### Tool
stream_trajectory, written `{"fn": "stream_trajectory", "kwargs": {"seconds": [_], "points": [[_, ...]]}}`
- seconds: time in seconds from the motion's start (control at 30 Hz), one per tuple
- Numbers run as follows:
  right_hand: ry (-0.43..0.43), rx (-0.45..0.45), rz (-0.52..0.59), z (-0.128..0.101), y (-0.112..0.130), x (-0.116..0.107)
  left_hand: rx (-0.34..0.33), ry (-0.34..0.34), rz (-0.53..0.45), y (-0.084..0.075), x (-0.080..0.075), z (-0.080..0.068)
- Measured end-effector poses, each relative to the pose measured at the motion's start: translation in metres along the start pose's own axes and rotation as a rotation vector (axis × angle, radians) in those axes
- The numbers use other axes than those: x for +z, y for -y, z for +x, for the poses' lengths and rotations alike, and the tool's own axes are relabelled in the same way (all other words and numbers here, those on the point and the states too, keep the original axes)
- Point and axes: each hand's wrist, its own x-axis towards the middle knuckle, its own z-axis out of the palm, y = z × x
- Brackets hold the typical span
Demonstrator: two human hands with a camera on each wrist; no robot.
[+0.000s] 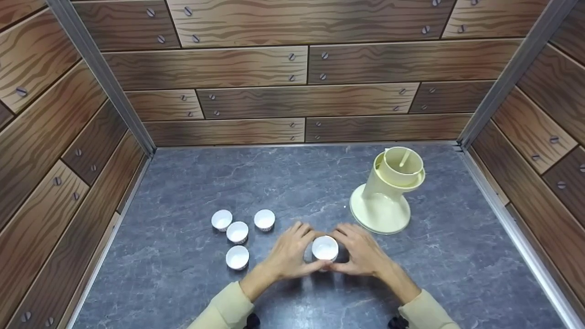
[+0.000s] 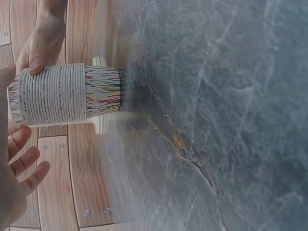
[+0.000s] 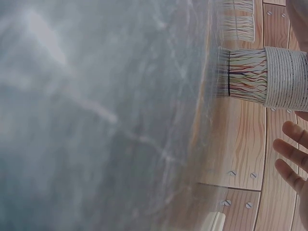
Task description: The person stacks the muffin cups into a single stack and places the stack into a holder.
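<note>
From the head camera, two hands meet in the middle of the gray table [image 1: 192,183]. Between them stands a stack of paper cups [image 1: 325,249], white inside, and we look down into the top one. The left hand [image 1: 290,251] curls around the left side of the stack and the right hand [image 1: 361,251] curls around the right side. Both seem to touch it with their fingers. To the left stand four single cups [image 1: 237,232], close together but apart from the stack. Behind the right hand stands a cream plastic stand [image 1: 386,194] with a round tube on top.

From the left wrist camera, the stack of paper cups [image 2: 65,95] shows many thin rims packed tight, with colored squiggly lines on the bottom cup. It stands on the table [image 2: 216,96]. The left hand's fingers [image 2: 26,166] look loosely bent and a little apart from the stack here, so I cannot tell how firmly this hand holds it. The right hand [image 2: 41,43] touches the rims on the far side.

From the right wrist camera, the stack [image 3: 264,77] is at the right edge. The right hand's fingers [image 3: 291,154] are spread and not pressed on it.

I think the step is pulling one cup off the stack. The next move needs one hand to hold the stack still while the other pinches only the top rim and lifts it gently.
</note>
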Motion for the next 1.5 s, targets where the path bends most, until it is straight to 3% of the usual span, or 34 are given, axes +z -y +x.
{"fn": "stream_trajectory", "kwargs": {"seconds": [0.93,1.5], "points": [[0.004,-0.004,0.008,0.0002,-0.0005,-0.0002,-0.055,0.081,-0.026,0.0014,0.0058,-0.0032],[0.007,-0.004,0.001,0.0002,-0.0004,-0.0002,-0.065,0.092,-0.031,0.0019,0.0064,-0.0027]]}}
